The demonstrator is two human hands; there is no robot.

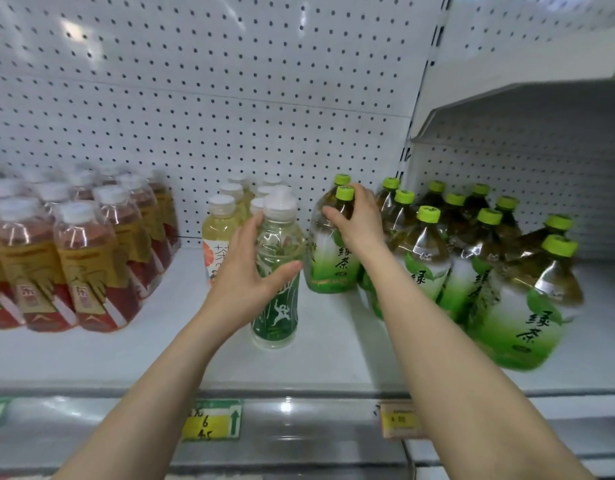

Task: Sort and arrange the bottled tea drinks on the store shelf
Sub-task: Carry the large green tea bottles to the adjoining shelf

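Because the drinks are grouped by kind along the white metal shelf [160, 358], the shrink-wrapped packs of amber tea bottles with white caps [81, 258] sit at the far left, with a short row of pale yellow tea bottles [219, 233] to their right. Next comes the left hand [250, 268], wrapped around a clear slim bottle with a dark green label [276, 289] standing near the shelf's front, probably to line it up. Right of it, the right hand [358, 226] grips the neck of a large green-tea bottle with a lime cap [330, 258], perhaps drawing it away from the crowded, leaning cluster of matching lime-capped bottles [472, 265] at far right.
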